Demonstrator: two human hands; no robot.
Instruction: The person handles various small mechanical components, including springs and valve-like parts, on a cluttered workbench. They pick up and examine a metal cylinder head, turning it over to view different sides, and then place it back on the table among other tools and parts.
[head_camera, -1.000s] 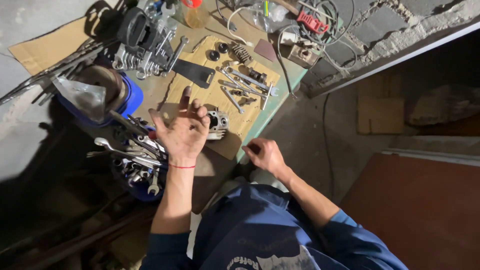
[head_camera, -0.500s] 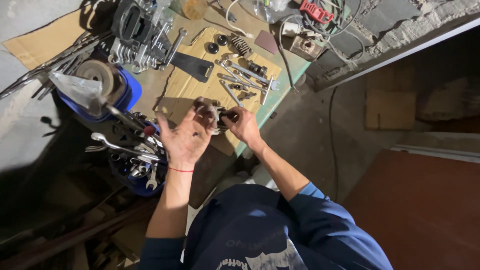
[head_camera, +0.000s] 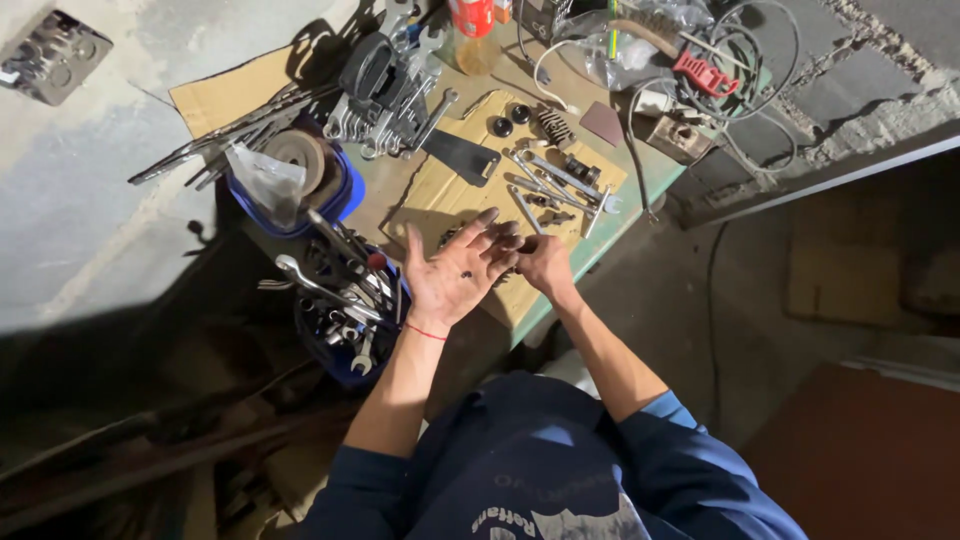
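Small dark part (head_camera: 464, 273): a tiny black piece lies on the upturned palm of the left hand, near the middle of the palm; its kind is too small to tell.
Left hand (head_camera: 455, 275): palm up, greasy, fingers (head_camera: 492, 240) spread loosely and pointing far-right, thumb raised to the left; a thin red cord circles the wrist (head_camera: 427, 331).
Right hand (head_camera: 545, 265): just right of the left hand and touching its fingertips; it is seen from the back with the fingers curled under, so whether they pinch anything cannot be told.
Sleeves (head_camera: 690, 470): dark blue, pushed up on both forearms, at the near edge of the view.
Blue tub, near (head_camera: 345, 368): left of the left hand, packed with wrenches (head_camera: 330, 290) and other steel tools.
Surface (head_camera: 560, 290): a green-edged bench under both hands, covered by a sheet of cardboard (head_camera: 440, 185).
Spanners on cardboard (head_camera: 560, 180): several lie loose beyond the hands, beside a coil spring (head_camera: 553, 125) and two dark round caps (head_camera: 510, 120).
Black flat plate (head_camera: 462, 155): lies on the cardboard, left of the caps.
Blue tub, far (head_camera: 335, 195): holds a grinding disc (head_camera: 297, 152) and a clear plastic bag (head_camera: 265, 180).
Engine part (head_camera: 385, 90): grey metal casting at the far left of the surface.
Far edge: tangled cables (head_camera: 740, 60), a red clamp (head_camera: 705, 72) and a bottle (head_camera: 472, 30).
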